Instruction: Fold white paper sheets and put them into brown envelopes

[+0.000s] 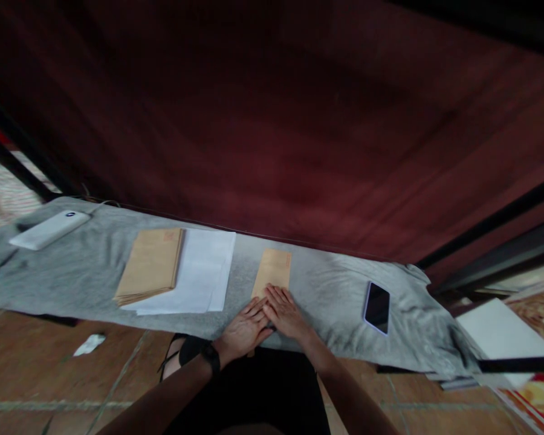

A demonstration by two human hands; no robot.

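A brown paper envelope (pixel 272 267) lies flat on the grey cloth in front of me, its lower part covered by my hands. My left hand (pixel 246 329) rests flat on its lower end, fingers stretched out. Partly overlapping the left fingertips, my right hand (pixel 284 311) also lies flat on the envelope with its fingers extended. To the left, a stack of brown envelopes (pixel 152 260) sits partly on top of white paper sheets (pixel 206 272).
A grey cloth (pixel 326 290) covers the narrow surface. A phone (pixel 377 307) lies on the right, and a white device (pixel 52 229) with a cable on the far left. Behind stands a dark red panel (pixel 272 151). A white scrap (pixel 89 344) is on the tiled floor.
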